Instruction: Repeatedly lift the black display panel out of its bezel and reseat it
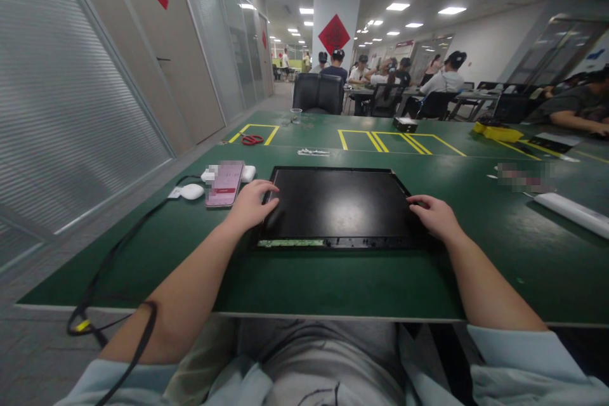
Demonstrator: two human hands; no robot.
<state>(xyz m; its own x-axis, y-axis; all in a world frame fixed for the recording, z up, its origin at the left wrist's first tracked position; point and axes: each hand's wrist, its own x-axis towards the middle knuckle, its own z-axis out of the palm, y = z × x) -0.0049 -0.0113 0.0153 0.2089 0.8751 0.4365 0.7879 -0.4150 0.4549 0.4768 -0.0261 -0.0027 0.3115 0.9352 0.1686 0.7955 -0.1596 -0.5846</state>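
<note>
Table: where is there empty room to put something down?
Bare green lies between the black panel and the table's near edge, and between the right hand and the white bar. Crowded: left of the panel, where the phone and white gadgets sit beside the left hand.

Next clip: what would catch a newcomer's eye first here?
The black flat panel lies centre on the green table, the left hand resting on its left edge, the right hand on its right edge. A pink phone sits just left of the panel, and a red diamond sign hangs on the white pillar far behind.
</note>
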